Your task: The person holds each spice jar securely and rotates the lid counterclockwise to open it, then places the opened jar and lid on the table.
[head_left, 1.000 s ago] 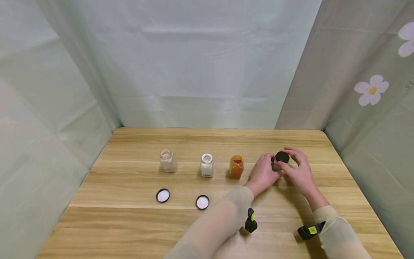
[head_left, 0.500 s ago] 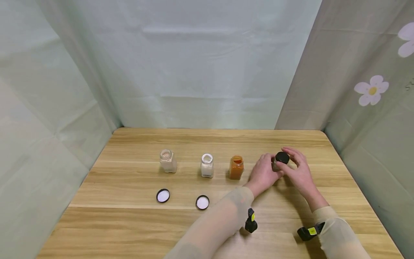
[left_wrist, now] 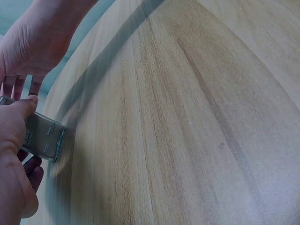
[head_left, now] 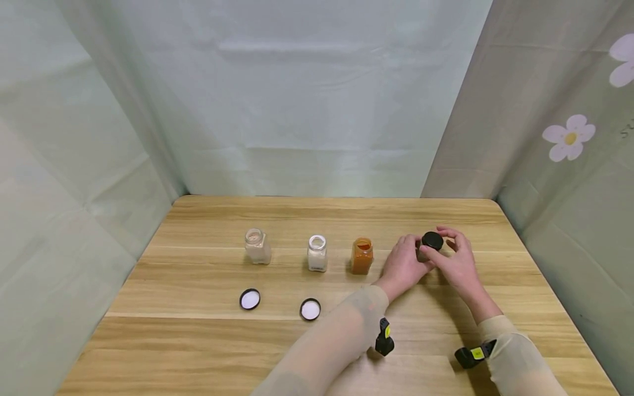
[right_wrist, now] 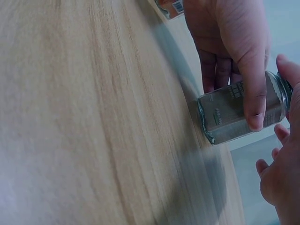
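My left hand (head_left: 403,264) grips the body of a square glass jar (right_wrist: 229,112) at the right side of the table, thumb across one flat face. Greyish-brown contents show through the glass, and white print marks its side. A round black lid (head_left: 432,240) caps it. My right hand (head_left: 460,264) has thumb and index finger at the lid's edge, its other fingers hanging free in the right wrist view. Just left of my left hand stands an uncovered jar of orange powder (head_left: 362,261). In the head view, the hands hide most of the held jar.
Farther left are two more uncovered jars, one with white contents (head_left: 317,258) and one with pale beige contents (head_left: 258,252). Two black-rimmed lids, a left one (head_left: 250,299) and a right one (head_left: 310,309), lie white side up nearer the front. Pale curtains (head_left: 307,110) surround the wooden table (head_left: 198,352).
The right index finger has shifted slightly around the lid, and the right hand has turned a little. The left hand and jar stay in place.
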Demonstrator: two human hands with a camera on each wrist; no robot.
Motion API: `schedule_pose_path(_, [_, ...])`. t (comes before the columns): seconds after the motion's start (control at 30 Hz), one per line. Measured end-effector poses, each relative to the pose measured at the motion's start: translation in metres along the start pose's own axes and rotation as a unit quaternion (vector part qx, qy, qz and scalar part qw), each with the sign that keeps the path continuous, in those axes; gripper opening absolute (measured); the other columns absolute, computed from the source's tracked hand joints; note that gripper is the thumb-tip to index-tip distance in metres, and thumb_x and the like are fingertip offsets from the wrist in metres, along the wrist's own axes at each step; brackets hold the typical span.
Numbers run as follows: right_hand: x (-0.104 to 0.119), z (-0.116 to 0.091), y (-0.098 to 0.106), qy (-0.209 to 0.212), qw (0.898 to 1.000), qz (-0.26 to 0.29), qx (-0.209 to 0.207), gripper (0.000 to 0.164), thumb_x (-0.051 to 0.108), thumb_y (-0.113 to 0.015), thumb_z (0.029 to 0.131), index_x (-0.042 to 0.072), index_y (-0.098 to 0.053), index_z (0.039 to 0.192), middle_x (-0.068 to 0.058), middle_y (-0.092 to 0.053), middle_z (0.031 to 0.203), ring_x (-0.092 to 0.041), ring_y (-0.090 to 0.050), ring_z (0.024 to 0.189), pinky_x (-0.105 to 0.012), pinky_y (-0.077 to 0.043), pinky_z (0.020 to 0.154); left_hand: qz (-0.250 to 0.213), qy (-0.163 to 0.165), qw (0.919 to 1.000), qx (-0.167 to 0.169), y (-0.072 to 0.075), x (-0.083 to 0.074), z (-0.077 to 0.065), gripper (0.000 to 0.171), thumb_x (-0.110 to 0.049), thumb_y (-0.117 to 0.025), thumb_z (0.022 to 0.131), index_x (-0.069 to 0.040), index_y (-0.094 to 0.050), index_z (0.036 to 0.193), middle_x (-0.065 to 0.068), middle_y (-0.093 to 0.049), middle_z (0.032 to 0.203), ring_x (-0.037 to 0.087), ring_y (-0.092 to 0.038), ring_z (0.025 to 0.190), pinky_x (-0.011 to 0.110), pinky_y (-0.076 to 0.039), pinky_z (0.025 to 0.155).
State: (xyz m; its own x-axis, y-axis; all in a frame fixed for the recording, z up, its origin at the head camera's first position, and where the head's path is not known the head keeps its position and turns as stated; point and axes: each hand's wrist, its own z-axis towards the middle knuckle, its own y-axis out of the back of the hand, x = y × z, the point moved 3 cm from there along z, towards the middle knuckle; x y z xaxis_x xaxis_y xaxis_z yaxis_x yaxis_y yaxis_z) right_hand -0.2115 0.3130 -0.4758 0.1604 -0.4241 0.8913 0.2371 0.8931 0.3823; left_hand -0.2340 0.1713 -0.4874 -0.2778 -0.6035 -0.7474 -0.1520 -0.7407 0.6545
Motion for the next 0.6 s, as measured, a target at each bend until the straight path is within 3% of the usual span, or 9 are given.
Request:
schedule_pose_path(0.3, [-0.0028,0.0013,0.0006,0.005,1.000,-0.002,-0.010,0.056,0.019,-0.083,0.088,-0.004,-0.053,0.129,-0.014,-0.049,0.148,-0.025,-0.036,0.136,-0.046,-0.030,0.112,0.000,0.002,1.0000,0.003,0.0002,0.0003,-0.0001,0.052,-0.040,-0.080,0.089,-0.018,-0.058,0.130,-0.006,-0.058,0.116,0.006,-0.057,0.103,0.021,-0.047,0.091])
schedule_pose_path(0.43, [-0.0039,0.0016,0.0009,0.009,1.000,0.004,-0.002,0.053,0.015,-0.081,0.089,-0.005,-0.055,0.130,-0.014,-0.048,0.148,-0.026,-0.036,0.136,-0.049,-0.029,0.114,0.001,0.004,1.0000,0.005,-0.0002,0.0007,0.0004,0.053,-0.040,-0.081,0.089,-0.017,-0.058,0.130,-0.006,-0.058,0.116,0.006,-0.057,0.104,0.021,-0.047,0.092])
schedule_pose_path(0.6, [-0.0028,0.0005,0.0029,0.014,1.000,-0.008,0.015,0.050,0.014,-0.076,0.093,-0.005,-0.056,0.136,-0.016,-0.045,0.151,-0.027,-0.033,0.139,-0.044,-0.027,0.115,0.003,0.005,1.0000,0.007,-0.0005,0.0009,0.0018,0.055,-0.041,-0.082,0.087,-0.017,-0.058,0.131,-0.006,-0.058,0.117,0.007,-0.057,0.105,0.022,-0.048,0.093])
